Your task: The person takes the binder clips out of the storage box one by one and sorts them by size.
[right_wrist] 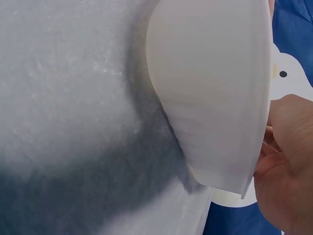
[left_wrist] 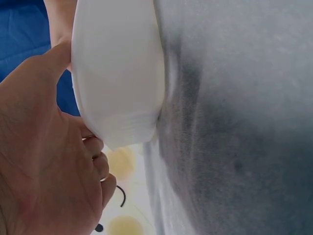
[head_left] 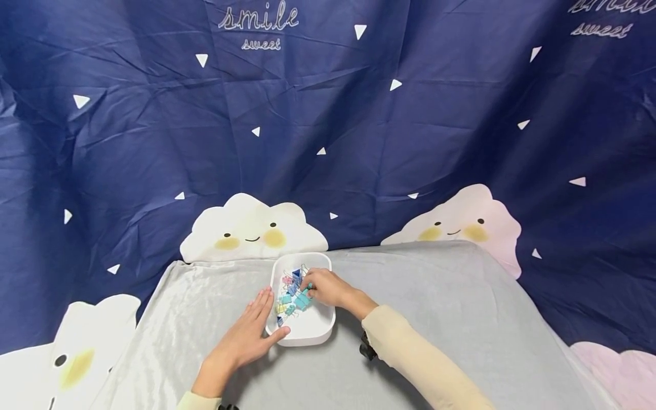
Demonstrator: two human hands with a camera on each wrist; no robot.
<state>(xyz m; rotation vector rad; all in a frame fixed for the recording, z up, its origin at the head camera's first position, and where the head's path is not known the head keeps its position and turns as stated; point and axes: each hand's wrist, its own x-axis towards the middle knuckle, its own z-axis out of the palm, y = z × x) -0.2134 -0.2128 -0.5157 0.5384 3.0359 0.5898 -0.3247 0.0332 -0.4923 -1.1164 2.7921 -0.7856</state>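
Note:
A white plastic box (head_left: 307, 340) with rounded corners holds several binder clips (head_left: 302, 300) in teal, blue, pink and yellow, heaped mostly toward its left side. My left hand (head_left: 247, 331) rests against the left rim, fingers extended along it and thumb at the near left corner. In the left wrist view, that hand (left_wrist: 54, 152) touches the edge of the box. My right hand (head_left: 328, 287) reaches over the right side, its curled fingers pinching a teal binder clip among the others. The box wall (right_wrist: 215, 93) hides the clips and those fingertips in the right wrist view.
A grey plush cloth (head_left: 420, 319) covers the table beneath the box. Behind hangs a dark blue curtain (head_left: 307, 102) with white triangles and smiling clouds, close to the box's far edge. Small dark devices (head_left: 367, 346) are strapped at the wrists.

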